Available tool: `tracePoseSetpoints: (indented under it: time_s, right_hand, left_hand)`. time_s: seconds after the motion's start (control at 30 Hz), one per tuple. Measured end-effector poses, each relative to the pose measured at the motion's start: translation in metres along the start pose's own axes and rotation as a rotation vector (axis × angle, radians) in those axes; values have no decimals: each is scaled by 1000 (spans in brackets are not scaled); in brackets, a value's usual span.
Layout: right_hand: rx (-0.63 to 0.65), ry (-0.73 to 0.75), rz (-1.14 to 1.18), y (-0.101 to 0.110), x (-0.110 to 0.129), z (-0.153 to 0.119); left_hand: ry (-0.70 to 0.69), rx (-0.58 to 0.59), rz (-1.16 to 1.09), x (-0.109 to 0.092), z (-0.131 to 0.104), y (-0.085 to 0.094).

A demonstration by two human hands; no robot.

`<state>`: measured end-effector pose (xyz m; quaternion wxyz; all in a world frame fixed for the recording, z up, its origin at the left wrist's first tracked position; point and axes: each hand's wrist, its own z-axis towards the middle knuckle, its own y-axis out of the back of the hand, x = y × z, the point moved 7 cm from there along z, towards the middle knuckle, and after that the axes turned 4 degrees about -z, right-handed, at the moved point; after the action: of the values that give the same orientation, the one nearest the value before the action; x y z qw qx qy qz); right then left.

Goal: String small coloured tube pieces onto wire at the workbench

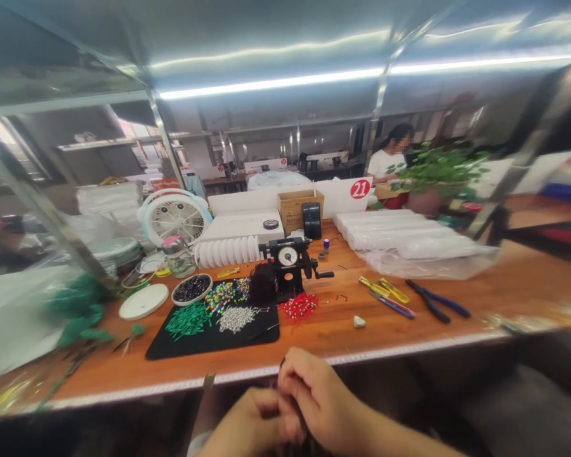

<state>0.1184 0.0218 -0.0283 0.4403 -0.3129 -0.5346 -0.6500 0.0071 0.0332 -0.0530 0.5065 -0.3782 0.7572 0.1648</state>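
My left hand (261,422) and my right hand (311,397) meet in front of the table's front edge, fingers curled and pinched together. Something small and dark shows between them, too blurred to name. Beyond them a black mat (195,343) bears green pieces (189,320), silvery-white pieces (236,318) and multicoloured beads (220,296). Right of the mat lies a red pile (299,306) with pale specks. Behind it stands a black hand-cranked machine (288,266) with a dial, next to a row of white discs (228,252).
On the right are pliers (438,301), yellow-handled tools (385,289), a small white lump (359,322) and plastic-wrapped white rolls (404,238). A fan (175,219), a jar (177,257) and a white lid (143,301) are left. A person (387,158) sits beyond the table.
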Motion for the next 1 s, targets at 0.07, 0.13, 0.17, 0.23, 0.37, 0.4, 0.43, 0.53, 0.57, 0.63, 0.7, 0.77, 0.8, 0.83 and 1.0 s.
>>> tracePoseSetpoints:
  time_s: [0.07,0.13,0.17,0.23,0.37,0.4,0.43,0.53,0.57,0.63,0.7,0.77,0.8,0.83,1.0]
  right_hand:
    - [-60,28,43,19,13,15]
    - [-81,32,83,33,21,29]
    - [-82,24,101,37,23,34]
    - [-98,-23,162,42,22,38]
    - [-72,-277,516,27,0,29]
    - [6,-338,620,16,-4,25]
    - [97,-379,714,5,-5,20]
    - [241,-439,939,-18,-3,11]
    - [231,-465,1001,-22,-4,9]
    - [204,-512,1079,-31,-7,6]
    - [212,-512,1095,-38,-7,4]
    - [220,-467,1047,-42,-4,2]
    - [211,-437,1003,-41,-3,1]
    - [198,-408,953,-39,-2,1]
    - [226,-357,811,-25,-4,-1]
  left_hand:
    - [-89,-23,-35,-30,3,-9]
    - [-148,-94,-55,-50,3,-11]
    - [-162,-141,-72,-54,3,-10]
    - [-164,-236,-135,-56,2,-3]
    - [-221,-348,-279,-52,4,12]
    - [-257,-371,-278,-54,4,16]
    - [-289,-395,-254,-55,3,19]
    - [-335,-476,-124,-58,2,26]
    - [-340,-503,-92,-57,1,27]
    - [-351,-519,-83,-55,1,28]
    - [-353,-500,-125,-50,3,27]
    - [-357,-474,-164,-46,6,25]
    - [-368,-466,-169,-46,7,25]
    - [-384,-459,-169,-46,8,25]
    - [-320,-310,-390,-48,14,24]
